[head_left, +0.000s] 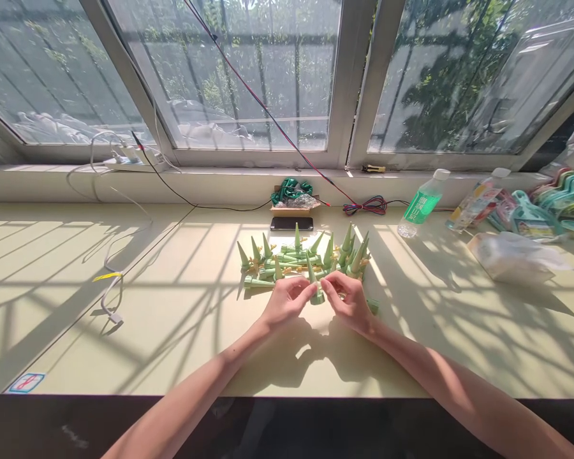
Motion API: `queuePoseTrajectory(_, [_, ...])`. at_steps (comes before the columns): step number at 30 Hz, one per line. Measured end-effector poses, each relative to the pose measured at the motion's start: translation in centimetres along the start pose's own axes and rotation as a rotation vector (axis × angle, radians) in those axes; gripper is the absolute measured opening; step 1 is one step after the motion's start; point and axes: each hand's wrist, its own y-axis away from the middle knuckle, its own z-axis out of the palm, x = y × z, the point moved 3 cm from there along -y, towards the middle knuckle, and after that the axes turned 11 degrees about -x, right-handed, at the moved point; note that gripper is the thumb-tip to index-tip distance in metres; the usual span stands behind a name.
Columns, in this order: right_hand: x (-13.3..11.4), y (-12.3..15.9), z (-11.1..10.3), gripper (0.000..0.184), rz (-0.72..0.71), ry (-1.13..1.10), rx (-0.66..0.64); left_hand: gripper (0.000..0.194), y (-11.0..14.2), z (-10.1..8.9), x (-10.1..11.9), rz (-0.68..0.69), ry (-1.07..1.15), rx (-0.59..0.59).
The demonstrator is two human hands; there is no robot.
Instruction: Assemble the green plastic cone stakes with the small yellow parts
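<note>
Pale yellow-green table [172,357] under slanted windows [249,76], sun coming through, hard bar shadows across the top. Both hands at centre, near side of a cluster of green cone-shaped pieces [347,241], some upright, some lying flat, small yellowish bits among them. Left hand [287,299] and right hand [349,301] face each other, thumb and fingertips of each pinched in on one upright green cone [312,280] between them, near its base; other fingers curled. Another green piece [372,306] lies just beside right hand, partly hidden. Black phone [291,224] flat beyond the cluster, small open box [294,203] with dark green material behind it. Coiled red-and-black cable [366,205] to the far right of the box. Farther right: bottle with green label [421,203], second bottle [478,199], both tilted in view, then pastel plastic items [536,210] and a whitish wrapped package [521,255]. Left side: white cable [112,306] with yellow tag, power strip [134,160] on the far ledge, marked sticker [27,382] at near left edge.
</note>
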Motion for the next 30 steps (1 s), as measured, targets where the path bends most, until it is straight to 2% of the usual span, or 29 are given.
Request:
queuePoseTrajectory(7, [-0.4, -0.5, -0.4, 0.024, -0.021, 0.074, 0.017, 0.044, -0.2, 0.4, 0.7, -0.061, 0.085, 0.005])
queuePoseTrajectory(14, [-0.9, -1.4, -1.0, 0.025, -0.026, 0.028, 0.016, 0.038, -0.7, 1.0, 1.6, -0.058, 0.162, 0.146])
queuePoseTrajectory(21, [-0.7, -0.8, -2.7, 0.019, -0.173, 0.153, -0.01, 0.036, -1.0, 2.1, 2.2, -0.055, 0.084, 0.172])
queuePoseTrajectory(30, [0.3, 0.2, -4.4, 0.018, -0.148, 0.197, 0.015, 0.033, -2.0, 3.7, 2.5, 0.034, -0.046, 0.252])
